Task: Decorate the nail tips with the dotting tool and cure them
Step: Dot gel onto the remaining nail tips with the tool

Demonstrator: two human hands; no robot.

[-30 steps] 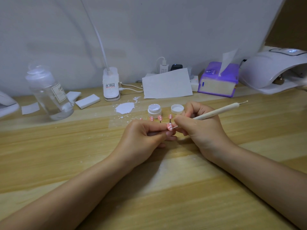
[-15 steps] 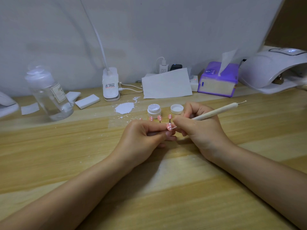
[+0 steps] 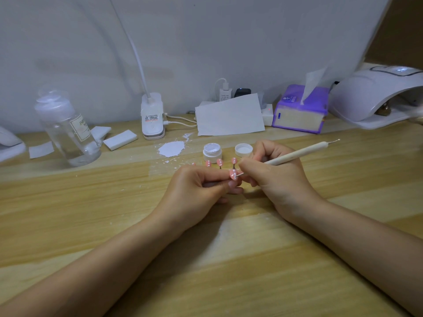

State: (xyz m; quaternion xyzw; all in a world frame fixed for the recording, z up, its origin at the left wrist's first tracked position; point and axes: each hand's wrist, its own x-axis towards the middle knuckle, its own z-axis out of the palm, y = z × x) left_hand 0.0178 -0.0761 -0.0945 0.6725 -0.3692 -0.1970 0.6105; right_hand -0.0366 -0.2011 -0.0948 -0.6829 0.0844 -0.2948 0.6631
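Head view. Left hand point(image 3: 201, 188) low on the wooden table point(image 3: 68, 213), fingers curled, pinching a pink nail tip point(image 3: 233, 174) between thumb and forefinger; white dots visible on the tip. Right hand point(image 3: 277, 177) just beside it, fingers wrapped round a cream dotting tool point(image 3: 297, 153), held like a pen. Fine metal point of the tool touching the held tip's right edge; far end, with a small ball, angled up and to the right, clear of the table. Three more pink tips point(image 3: 220, 162) standing in a row just behind the hands, each dotted white, on short stems. Behind those, an open jar point(image 3: 212, 152) of white gel, and its lid point(image 3: 243, 149) lying upturned just to the right, near the right hand's knuckles. White smear point(image 3: 171, 148) with flecks to the left of the jar. Farther left, a clear bottle point(image 3: 66, 131), upright, and two white pads point(image 3: 120, 139) near it. Against the wall: white lamp base point(image 3: 152, 117) with cable, sheet of paper point(image 3: 230, 116) leaning, purple tissue box point(image 3: 299, 110). Far right, white curing lamp point(image 3: 375, 94), well apart from the hands, opening facing the table.
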